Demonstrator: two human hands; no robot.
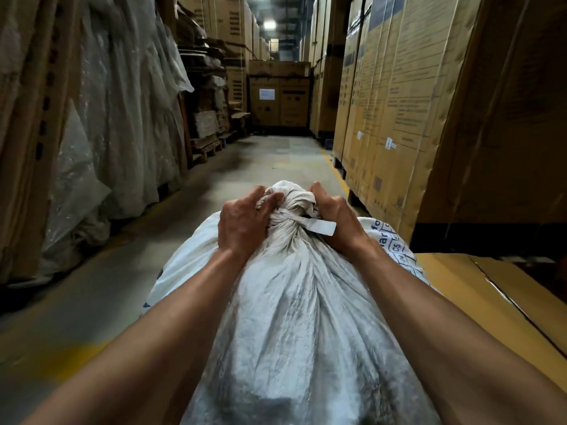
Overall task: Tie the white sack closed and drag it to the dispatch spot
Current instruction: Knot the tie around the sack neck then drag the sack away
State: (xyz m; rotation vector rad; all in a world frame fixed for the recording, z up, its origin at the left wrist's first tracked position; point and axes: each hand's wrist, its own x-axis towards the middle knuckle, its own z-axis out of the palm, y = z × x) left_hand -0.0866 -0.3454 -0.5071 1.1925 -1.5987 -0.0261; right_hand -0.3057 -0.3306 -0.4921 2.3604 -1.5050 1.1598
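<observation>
Head view: both hands' grips clench the tied white sack (294, 302) neck.

White sack (294, 302): dark blue print on right flank, partly folded under. Legible fragments "fo" and "ar"; below them, boxed cells, one reading "CS". Remainder cut off by the fold.

Tall cardboard cartons (395, 102), right side of aisle: blocks of printed text and small white stickers, too blurred to read.

Far carton (279, 96): pale label, possibly printed, illegible.
</observation>
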